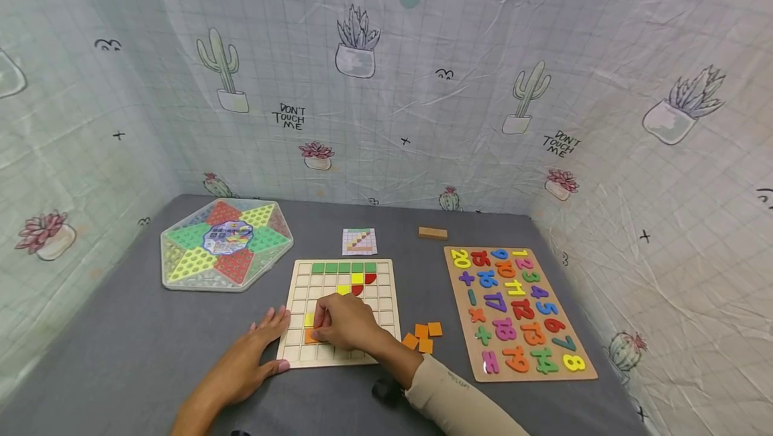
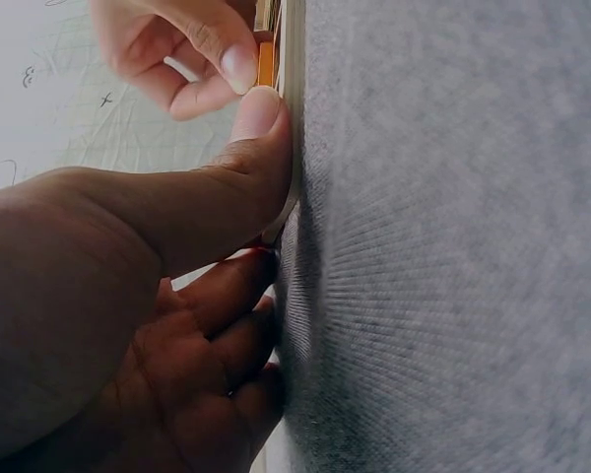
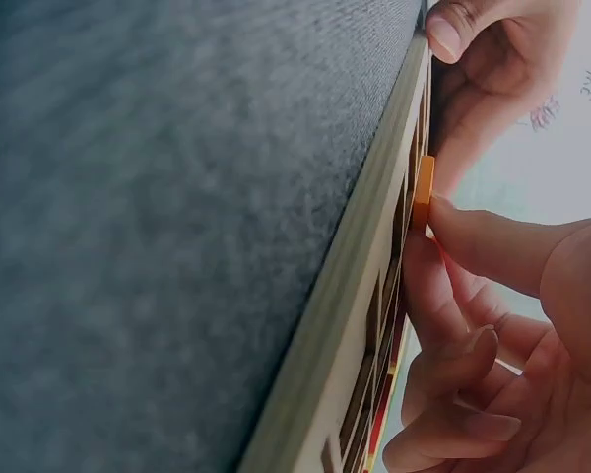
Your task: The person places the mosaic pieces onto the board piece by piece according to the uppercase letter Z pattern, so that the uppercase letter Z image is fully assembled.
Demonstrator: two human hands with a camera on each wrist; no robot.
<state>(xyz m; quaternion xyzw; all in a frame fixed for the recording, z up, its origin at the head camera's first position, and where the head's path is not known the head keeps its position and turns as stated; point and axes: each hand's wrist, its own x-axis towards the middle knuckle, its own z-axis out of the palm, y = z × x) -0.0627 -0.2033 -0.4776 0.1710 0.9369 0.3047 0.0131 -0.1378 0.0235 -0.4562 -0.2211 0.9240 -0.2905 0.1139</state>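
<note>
A square wooden grid board (image 1: 386, 318) lies on the grey table. Green tiles (image 1: 344, 267) fill part of its top row; yellow squares (image 1: 358, 278) and rounded red pieces (image 1: 370, 278) step down diagonally leftward, partly hidden by my right hand (image 1: 345, 322). That hand pinches an orange square tile (image 3: 424, 192) between thumb and fingers at the board's lower left, the tile standing slightly above the grid in the right wrist view. My left hand (image 1: 250, 362) rests against the board's left side, fingers extended along the edge and thumb at the near corner.
Several loose orange tiles (image 1: 421, 331) lie right of the board. Behind it are a small pattern card (image 1: 359, 241) and a wooden block (image 1: 433, 233). A number puzzle board (image 1: 483, 318) lies at right, a hexagonal star game board (image 1: 226, 245) at left. Printed fabric (image 1: 386, 121) hangs around the table.
</note>
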